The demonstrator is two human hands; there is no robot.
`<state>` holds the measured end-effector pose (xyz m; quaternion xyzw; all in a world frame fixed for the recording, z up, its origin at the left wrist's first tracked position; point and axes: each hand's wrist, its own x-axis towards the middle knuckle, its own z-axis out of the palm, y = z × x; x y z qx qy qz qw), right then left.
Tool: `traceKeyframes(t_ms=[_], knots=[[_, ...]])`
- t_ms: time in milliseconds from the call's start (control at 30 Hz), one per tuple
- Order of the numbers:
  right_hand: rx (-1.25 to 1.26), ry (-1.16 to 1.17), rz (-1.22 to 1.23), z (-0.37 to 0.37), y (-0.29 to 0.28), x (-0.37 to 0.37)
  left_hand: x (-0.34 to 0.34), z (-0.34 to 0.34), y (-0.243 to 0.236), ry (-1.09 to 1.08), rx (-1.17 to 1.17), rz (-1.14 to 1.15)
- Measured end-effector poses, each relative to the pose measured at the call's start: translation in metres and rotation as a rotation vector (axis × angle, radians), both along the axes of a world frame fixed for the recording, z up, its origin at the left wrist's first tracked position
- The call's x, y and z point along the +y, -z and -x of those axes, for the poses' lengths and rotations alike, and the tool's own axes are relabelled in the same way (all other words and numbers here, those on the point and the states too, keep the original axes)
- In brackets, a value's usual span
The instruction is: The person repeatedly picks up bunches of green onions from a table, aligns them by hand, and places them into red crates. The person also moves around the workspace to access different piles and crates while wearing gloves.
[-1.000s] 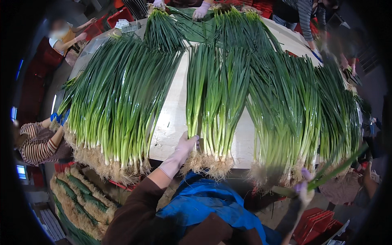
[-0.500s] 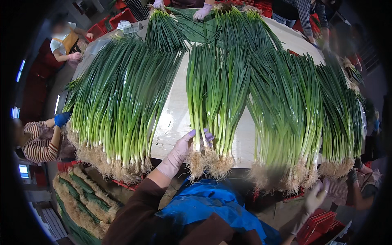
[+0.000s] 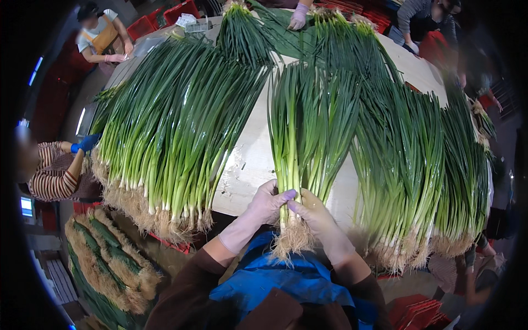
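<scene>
A bunch of green onions (image 3: 294,137) lies in front of me on the pale table, leaves pointing away and tangled roots (image 3: 294,239) hanging over the near edge. My left hand (image 3: 267,204), in a pale lilac glove, is closed round the bunch's white stems from the left. From the right, my gloved right hand (image 3: 319,215) grips the same stems just above the roots, thumbs close together. Some of the fingers are hidden behind the stems. Large piles of green onions lie to the left (image 3: 165,143) and to the right (image 3: 407,170) of my hands.
The pale tabletop (image 3: 242,165) shows between the piles. More green onions (image 3: 245,41) lie at the far side, near a co-worker's gloved hand (image 3: 298,17). Other people stand around the table. Rooted bundles (image 3: 110,264) sit low at left; red crates (image 3: 418,313) stand low at right.
My right hand has come up from the lower right and joined my left on the stems. The stems are now gathered into a tighter bunch. The view has shifted slightly.
</scene>
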<state>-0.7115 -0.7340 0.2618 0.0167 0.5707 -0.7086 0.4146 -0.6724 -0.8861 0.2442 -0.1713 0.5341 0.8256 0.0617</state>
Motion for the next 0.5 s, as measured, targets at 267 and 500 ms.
traceKeyframes(t_ms=[267,500], knots=[[-0.347,0.126,0.067,-0.01,0.015,-0.011,-0.042,-0.001,0.061,-0.195,-0.269,-0.449],[-0.191,0.034,-0.107,-0.018,0.033,-0.039,-0.044,-0.001,0.044,-0.081,-0.236,-0.296]])
